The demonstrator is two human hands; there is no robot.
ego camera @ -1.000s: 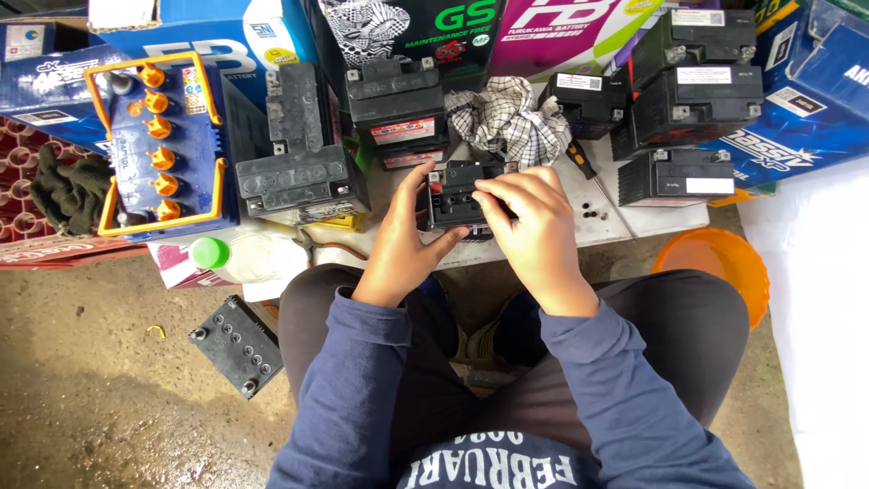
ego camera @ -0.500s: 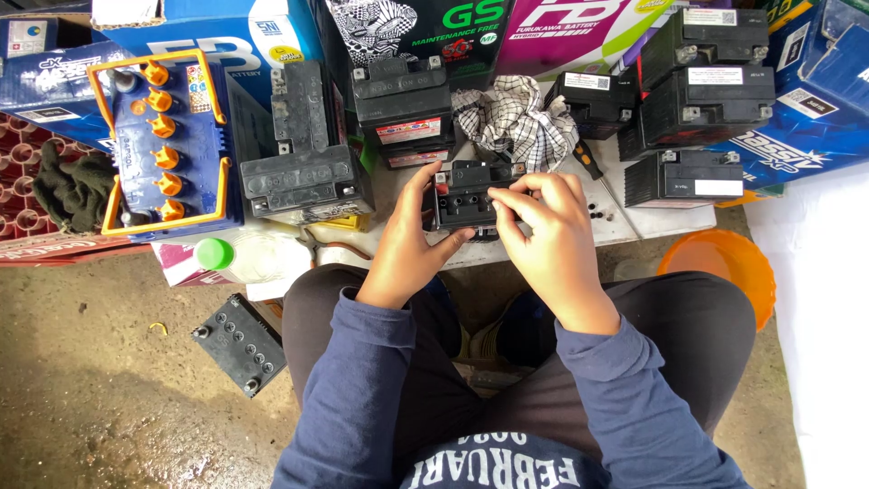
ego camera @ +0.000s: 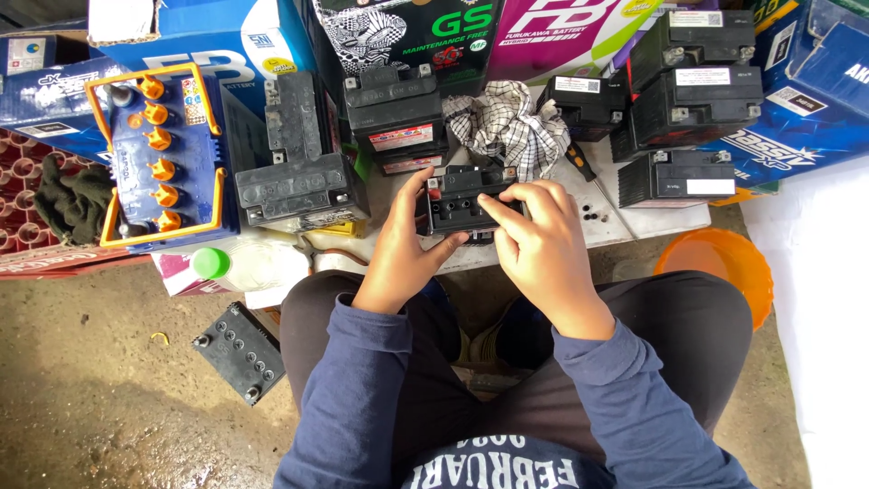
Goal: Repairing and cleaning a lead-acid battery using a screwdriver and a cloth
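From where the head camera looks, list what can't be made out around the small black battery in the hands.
- Head view: right end of the small black battery, covered by the right hand.
- Its near side, behind the left hand thumb.
- Right fingertips' grip: too small to tell.
- Orange basin: partly hidden by the knee.
- Small dark bits on the white board: too small to identify.

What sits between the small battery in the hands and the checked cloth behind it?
Nothing: in the head view the checked cloth hangs right down to the small black battery, with no gap visible.
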